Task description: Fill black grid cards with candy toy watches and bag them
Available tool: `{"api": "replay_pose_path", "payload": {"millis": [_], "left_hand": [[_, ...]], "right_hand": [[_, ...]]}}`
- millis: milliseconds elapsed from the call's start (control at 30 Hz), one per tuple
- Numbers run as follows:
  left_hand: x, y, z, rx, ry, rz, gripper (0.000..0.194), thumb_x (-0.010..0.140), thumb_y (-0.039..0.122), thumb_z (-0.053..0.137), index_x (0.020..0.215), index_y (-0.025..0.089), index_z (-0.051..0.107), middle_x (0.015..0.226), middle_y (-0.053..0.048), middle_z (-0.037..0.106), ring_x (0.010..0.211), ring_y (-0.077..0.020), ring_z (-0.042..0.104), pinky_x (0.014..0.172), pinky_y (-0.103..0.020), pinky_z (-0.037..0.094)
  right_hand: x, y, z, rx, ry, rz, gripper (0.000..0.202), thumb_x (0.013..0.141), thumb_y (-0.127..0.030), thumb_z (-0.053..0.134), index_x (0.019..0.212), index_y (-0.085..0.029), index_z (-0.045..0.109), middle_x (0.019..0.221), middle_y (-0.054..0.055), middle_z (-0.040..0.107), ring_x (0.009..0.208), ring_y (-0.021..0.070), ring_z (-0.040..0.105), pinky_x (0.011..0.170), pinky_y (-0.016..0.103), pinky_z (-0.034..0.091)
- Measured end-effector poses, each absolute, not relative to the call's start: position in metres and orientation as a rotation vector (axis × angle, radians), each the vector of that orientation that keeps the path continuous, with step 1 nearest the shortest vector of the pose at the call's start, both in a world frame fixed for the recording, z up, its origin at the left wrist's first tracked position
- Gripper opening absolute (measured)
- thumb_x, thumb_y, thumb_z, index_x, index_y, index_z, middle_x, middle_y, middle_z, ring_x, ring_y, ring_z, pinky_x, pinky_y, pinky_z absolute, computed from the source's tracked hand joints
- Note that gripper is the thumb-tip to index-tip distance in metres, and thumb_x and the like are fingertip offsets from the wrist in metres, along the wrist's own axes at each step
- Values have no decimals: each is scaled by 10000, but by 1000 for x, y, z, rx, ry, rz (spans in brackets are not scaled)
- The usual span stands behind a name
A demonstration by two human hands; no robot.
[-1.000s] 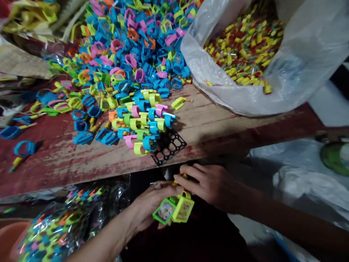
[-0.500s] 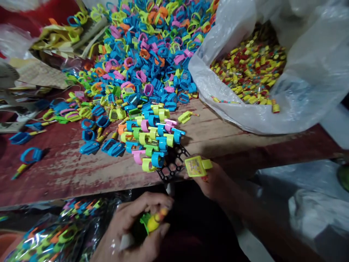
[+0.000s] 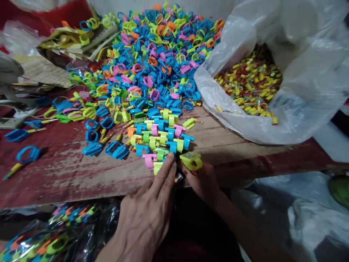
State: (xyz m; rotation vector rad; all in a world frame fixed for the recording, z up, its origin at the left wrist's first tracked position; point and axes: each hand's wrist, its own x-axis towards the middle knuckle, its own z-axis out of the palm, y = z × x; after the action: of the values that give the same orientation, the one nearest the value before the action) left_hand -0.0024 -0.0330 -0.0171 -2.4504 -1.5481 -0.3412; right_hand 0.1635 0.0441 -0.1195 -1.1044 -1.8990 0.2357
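Note:
My right hand (image 3: 203, 180) is closed around a yellow-green toy watch (image 3: 191, 160) with a loop strap, just right of the cluster. With fingers stretched forward, my left hand (image 3: 149, 207) reaches to the cluster's front edge, its fingertips over a blue toy watch (image 3: 172, 147). Its thumb and whatever lies under the palm are hidden. Several toy watches stand packed in rows, straps up, including a pink one (image 3: 149, 161) and an orange one (image 3: 131, 131). The black grid rack under them is now covered by the hands and watches. A small clear tip (image 3: 178, 178) shows between the hands.
A large heap of coloured toy watches (image 3: 163, 58) fills the back of the worn table (image 3: 68, 178). At right, an open white plastic bag (image 3: 245, 127) holds yellow-red candy tubes (image 3: 253, 87). Loose blue watches (image 3: 28, 154) lie left. Packed bags (image 3: 40, 240) sit below the table edge.
My left hand has moved forward from my lap to the cluster; the green toy watch with a yellow tube it held is out of sight. The right hand's watch has tilted, showing its strap.

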Motion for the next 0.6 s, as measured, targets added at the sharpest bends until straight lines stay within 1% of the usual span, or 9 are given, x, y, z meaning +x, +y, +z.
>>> {"api": "replay_pose_path", "payload": {"millis": [67,200,300,367,433,500,600], "left_hand": [[-4,-33,-20,-2465,-1566,-355,542,860,52,343,1371,105,514,1506,-53,396,686,-137,719,426,-242,552],[-7,-35,-26,-2483,-1578,-392,548,887,79,354,1422,128,455,1531,-24,355,761,-134,725,436,-230,559],[-8,-35,-30,-2494,-1591,-392,604,889,91,372,1488,171,357,1558,-11,305,844,-143,721,527,-234,597],[-7,-34,-34,-2507,-1597,-400,654,884,92,383,1522,194,283,1578,-26,262,907,-148,712,596,-227,608],[-5,-31,-38,-2523,-1591,-409,699,871,90,392,1542,199,228,1594,-62,210,941,-157,706,637,-226,609],[-3,-29,-43,-2546,-1579,-401,737,851,87,398,1551,199,194,1603,-89,163,914,-160,707,619,-224,605],[-2,-26,-49,-2569,-1554,-386,769,820,80,397,1553,182,188,1607,-85,152,911,-168,702,603,-222,603]], "right_hand": [[162,44,-120,-1069,-1959,134,144,850,-115,525,761,-183,615,693,34,673,646,159,649,613,227,488],[156,42,-119,-1179,-1984,113,170,815,-85,513,912,-178,617,772,55,687,688,183,659,609,241,480],[153,39,-116,-1234,-2015,176,167,810,-90,535,924,-184,615,771,47,690,694,181,669,613,232,477],[151,37,-113,-1267,-2042,220,182,813,-90,524,938,-179,624,773,47,697,672,175,671,597,228,472],[149,36,-110,-1302,-2058,241,209,853,-109,489,991,-171,634,809,55,712,646,167,672,557,228,457],[147,35,-106,-1296,-2075,233,232,917,-151,437,1032,-162,637,867,70,725,657,162,681,531,227,445],[145,34,-104,-1255,-2088,184,271,968,-204,386,1038,-153,643,905,83,731,655,155,685,521,222,446]]}}
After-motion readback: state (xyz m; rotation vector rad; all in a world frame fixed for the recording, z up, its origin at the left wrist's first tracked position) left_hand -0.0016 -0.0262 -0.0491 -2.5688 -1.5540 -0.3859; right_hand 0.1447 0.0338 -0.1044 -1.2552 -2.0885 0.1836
